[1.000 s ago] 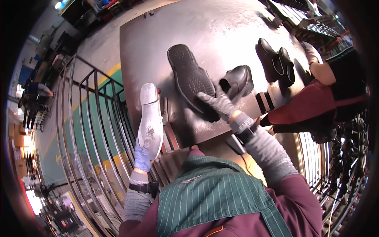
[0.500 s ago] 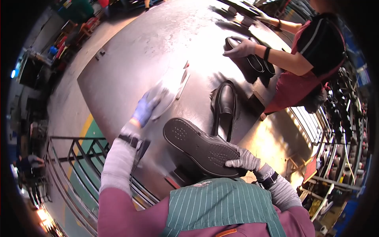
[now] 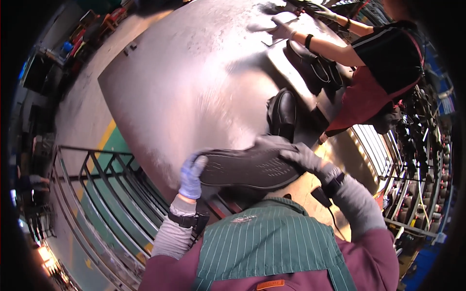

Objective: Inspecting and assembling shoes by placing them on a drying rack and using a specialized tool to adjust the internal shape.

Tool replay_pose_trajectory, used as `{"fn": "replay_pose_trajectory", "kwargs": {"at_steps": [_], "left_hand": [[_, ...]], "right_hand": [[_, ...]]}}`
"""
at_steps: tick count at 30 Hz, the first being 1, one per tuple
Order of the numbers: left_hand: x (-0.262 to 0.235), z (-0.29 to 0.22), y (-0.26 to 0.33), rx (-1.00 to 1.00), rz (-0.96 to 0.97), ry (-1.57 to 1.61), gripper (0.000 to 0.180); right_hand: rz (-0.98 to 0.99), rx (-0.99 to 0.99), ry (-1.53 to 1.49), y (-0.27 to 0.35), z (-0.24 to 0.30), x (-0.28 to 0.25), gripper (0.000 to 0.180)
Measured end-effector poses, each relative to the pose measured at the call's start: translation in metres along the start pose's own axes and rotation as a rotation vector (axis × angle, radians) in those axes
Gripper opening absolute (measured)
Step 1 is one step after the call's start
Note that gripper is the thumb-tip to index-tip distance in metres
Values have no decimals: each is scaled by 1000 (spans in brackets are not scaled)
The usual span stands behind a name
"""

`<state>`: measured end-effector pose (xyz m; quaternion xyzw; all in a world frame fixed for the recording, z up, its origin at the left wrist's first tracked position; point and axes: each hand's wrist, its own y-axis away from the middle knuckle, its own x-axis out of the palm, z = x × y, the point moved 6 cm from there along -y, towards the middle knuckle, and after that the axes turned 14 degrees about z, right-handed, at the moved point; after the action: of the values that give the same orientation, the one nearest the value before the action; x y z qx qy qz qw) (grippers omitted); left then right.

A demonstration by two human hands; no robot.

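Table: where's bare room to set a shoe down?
Bare: the broad left part of the table, between its left edge, held shoe and single shoe, save small bits at the far left corner. Crowded: the right, with that shoe, paired shoes and a co-worker's hand; also the near edge, by left hand and right hand.

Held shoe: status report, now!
Blue-gloved left hand, gray-gloved right hand holding opposite ends. Long black shoe held, textured sole showing. Shiny black shoe just beyond.

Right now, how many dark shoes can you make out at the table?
4: one held shoe between left hand and right hand, one single shoe just beyond it, two paired shoes near the co-worker. More may be hidden.
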<state>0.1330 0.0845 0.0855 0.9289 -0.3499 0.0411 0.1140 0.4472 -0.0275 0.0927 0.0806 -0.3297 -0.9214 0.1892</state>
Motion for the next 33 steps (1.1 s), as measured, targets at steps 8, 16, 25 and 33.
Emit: {"fn": "replay_pose_trajectory", "kwargs": {"at_steps": [8,16,25,33], "left_hand": [[-101,-5,96,8,-560,-15,30],[-59,3,88,-169,-343,-374,35],[-42,-2,84,-169,-310,-369,36],[-22,15,89,-57,-305,-328,43]], "right_hand": [[562,-183,-102,-61,12,170,57],[880,-60,61,15,-8,229,63],[606,-118,-101,-56,20,197,61],[173,-499,48,-125,63,210,71]]}}
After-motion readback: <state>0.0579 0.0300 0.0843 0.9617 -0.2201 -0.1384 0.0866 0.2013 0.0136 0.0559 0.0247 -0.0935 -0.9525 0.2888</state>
